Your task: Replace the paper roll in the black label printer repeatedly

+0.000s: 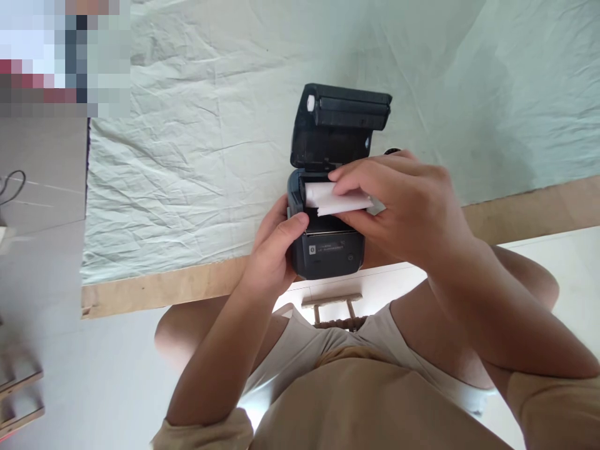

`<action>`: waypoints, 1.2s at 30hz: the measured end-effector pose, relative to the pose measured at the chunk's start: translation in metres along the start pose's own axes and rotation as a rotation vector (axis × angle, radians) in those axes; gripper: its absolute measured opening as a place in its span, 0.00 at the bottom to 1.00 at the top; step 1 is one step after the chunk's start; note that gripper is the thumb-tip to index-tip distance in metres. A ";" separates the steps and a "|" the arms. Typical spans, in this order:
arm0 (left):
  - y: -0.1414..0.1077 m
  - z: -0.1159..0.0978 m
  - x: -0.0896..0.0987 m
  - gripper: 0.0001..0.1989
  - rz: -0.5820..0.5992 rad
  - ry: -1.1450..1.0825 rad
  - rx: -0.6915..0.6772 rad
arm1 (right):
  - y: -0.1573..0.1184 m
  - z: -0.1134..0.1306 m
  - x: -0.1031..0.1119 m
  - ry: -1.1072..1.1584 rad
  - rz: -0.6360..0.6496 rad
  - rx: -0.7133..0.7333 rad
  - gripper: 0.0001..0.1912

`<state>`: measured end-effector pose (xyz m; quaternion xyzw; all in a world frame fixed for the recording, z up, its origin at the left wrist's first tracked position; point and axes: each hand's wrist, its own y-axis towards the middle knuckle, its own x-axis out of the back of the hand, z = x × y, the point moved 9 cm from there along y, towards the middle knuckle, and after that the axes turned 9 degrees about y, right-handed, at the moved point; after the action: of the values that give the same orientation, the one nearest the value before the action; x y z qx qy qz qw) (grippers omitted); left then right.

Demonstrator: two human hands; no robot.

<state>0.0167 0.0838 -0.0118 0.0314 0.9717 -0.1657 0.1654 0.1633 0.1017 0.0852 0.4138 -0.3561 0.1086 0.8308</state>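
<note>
A dark portable receipt printer (pixel 328 259) is held over the table's near edge, its hinged lid (pixel 335 128) swung up and away from me. My left hand (pixel 277 247) grips the printer's left side, with the thumb on the rim of the paper bay. Inside the opening lies a small white paper roll (pixel 330 197), its loose edge facing me. My right hand (pixel 398 200) pinches the roll's right part between thumb and fingers. Those fingers cover the right side of the bay.
A pale green cloth (pixel 197 156) with creases covers the table, and a bare wooden strip (pixel 164 287) runs along its near edge. A small dark round object (pixel 392 151) shows partly behind my right hand. Wooden slats (pixel 21 394) stand at lower left.
</note>
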 end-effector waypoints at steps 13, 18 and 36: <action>0.000 -0.005 0.005 0.29 -0.037 0.045 -0.158 | -0.017 0.021 -0.002 0.128 0.061 0.111 0.12; 0.002 -0.002 0.008 0.41 0.002 0.174 -0.190 | -0.015 0.010 0.024 0.255 -0.140 0.158 0.07; 0.002 -0.003 0.005 0.34 0.050 0.114 -0.213 | -0.031 -0.043 -0.021 0.601 0.034 -0.516 0.24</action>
<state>0.0116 0.0869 -0.0116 0.0473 0.9905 -0.0555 0.1162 0.1840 0.1173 0.0345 0.1351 -0.1195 0.1457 0.9727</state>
